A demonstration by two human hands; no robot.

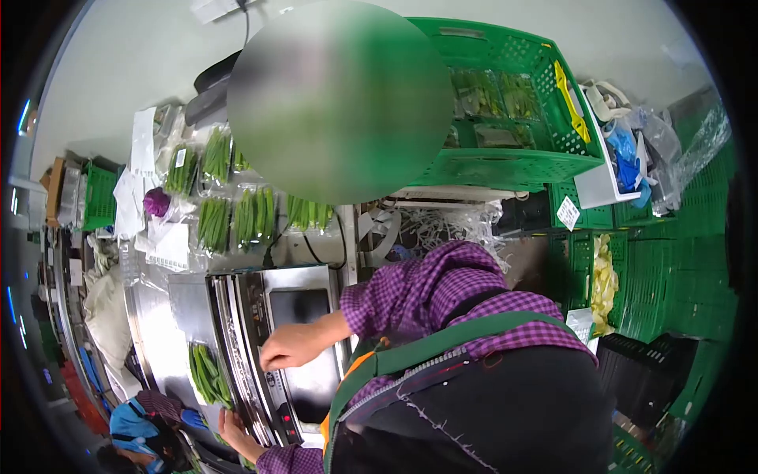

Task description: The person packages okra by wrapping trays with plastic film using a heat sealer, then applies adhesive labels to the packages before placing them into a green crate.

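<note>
A bundle of long green vegetables (208,374), possibly in clear film, lies on the metal surface left of a wrapping machine (296,304). My left hand (239,436) is at the bundle's lower end, with its fingertips closed at the pack's edge. Over the machine reaches my right hand (294,346), its fingers bent down and together beside the long metal bar. Whatever is under those fingers is hidden. Several finished-looking packs of green vegetables (253,216) lie in rows beyond the machine.
A green crate (513,160) holding more packs stands at the top. Tangled white strips (442,229) lie beside the machine. A white bin (604,178) with blue and clear plastic is at right. Another person (142,430) in blue works at lower left. A blurred oval covers the upper middle.
</note>
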